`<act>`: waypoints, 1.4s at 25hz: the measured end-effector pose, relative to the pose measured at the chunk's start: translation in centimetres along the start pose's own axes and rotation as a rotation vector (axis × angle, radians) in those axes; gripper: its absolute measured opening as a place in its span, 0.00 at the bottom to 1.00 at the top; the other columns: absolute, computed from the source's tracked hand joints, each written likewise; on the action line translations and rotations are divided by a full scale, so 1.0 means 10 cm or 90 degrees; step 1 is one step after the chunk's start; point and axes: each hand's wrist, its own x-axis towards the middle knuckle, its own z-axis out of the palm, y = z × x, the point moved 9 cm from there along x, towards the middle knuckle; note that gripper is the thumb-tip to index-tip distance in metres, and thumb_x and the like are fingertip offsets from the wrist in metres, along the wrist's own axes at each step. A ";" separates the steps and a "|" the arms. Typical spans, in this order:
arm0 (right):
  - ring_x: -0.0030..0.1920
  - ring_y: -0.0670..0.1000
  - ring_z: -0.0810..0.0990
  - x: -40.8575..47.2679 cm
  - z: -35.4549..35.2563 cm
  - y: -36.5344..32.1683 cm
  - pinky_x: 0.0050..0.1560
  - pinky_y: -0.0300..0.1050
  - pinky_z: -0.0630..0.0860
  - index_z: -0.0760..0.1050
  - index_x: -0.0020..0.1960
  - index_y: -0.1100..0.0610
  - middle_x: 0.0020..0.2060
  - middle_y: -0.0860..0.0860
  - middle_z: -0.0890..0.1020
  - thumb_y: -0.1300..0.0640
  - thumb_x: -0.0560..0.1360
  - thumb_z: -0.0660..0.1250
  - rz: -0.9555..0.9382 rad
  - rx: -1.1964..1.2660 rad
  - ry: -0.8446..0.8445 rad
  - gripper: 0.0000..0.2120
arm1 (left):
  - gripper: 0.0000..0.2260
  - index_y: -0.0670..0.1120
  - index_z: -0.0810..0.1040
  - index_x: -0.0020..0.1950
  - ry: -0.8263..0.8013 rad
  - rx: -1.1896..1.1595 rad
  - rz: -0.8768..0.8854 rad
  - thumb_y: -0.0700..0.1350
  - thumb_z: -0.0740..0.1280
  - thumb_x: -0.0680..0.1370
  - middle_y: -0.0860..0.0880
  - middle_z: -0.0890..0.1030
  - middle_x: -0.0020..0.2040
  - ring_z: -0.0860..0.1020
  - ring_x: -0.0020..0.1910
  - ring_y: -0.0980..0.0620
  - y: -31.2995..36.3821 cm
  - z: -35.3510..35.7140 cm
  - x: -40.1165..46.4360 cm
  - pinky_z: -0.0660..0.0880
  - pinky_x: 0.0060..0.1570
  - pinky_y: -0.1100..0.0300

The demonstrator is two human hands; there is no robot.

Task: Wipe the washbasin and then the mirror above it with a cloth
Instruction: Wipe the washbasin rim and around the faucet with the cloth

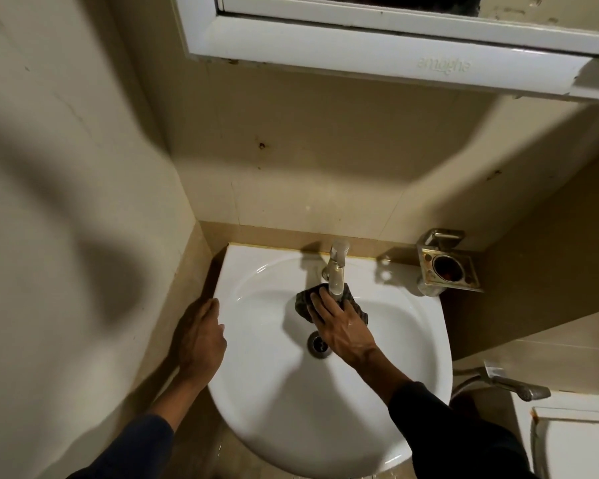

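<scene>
A white washbasin (277,392) fills the lower middle of the view, with a metal drain (317,345) at its centre. A dark grey cloth (303,302) lies against the back slope of the bowl, under the spout of the steel tap (336,271). My right hand (339,323) presses flat on the cloth with fingers spread straight. My left hand (201,337) rests on the basin's left rim, fingers loosely curved over the edge. The white-framed mirror (395,15) hangs above; only its bottom edge shows.
A rusty metal soap holder (446,269) is fixed to the wall right of the tap. A spray hose handle (519,385) and a white toilet cistern (567,437) stand at the lower right. Beige tiled walls close in on the left and behind.
</scene>
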 end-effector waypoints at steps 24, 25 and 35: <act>0.57 0.62 0.76 -0.16 0.21 0.50 0.40 0.54 0.82 0.72 0.69 0.56 0.61 0.58 0.77 0.69 0.57 0.77 0.322 0.235 -0.078 0.41 | 0.24 0.41 0.69 0.71 -0.010 -0.002 -0.014 0.40 0.68 0.76 0.44 0.74 0.69 0.72 0.68 0.45 -0.01 0.02 0.00 0.70 0.65 0.54; 0.57 0.62 0.77 -0.14 0.20 0.52 0.40 0.54 0.82 0.73 0.69 0.56 0.60 0.57 0.77 0.68 0.57 0.78 0.301 0.217 -0.075 0.41 | 0.24 0.41 0.69 0.71 -0.007 -0.001 -0.012 0.40 0.69 0.75 0.44 0.75 0.68 0.73 0.67 0.44 -0.01 0.02 0.00 0.71 0.65 0.53; 0.54 0.54 0.80 -0.44 0.18 1.02 0.49 0.45 0.78 0.77 0.62 0.49 0.55 0.52 0.81 0.61 0.76 0.60 0.404 0.425 -0.184 0.17 | 0.24 0.46 0.64 0.74 -0.019 0.048 0.008 0.48 0.62 0.79 0.49 0.72 0.71 0.70 0.70 0.50 0.08 -0.16 0.02 0.66 0.68 0.58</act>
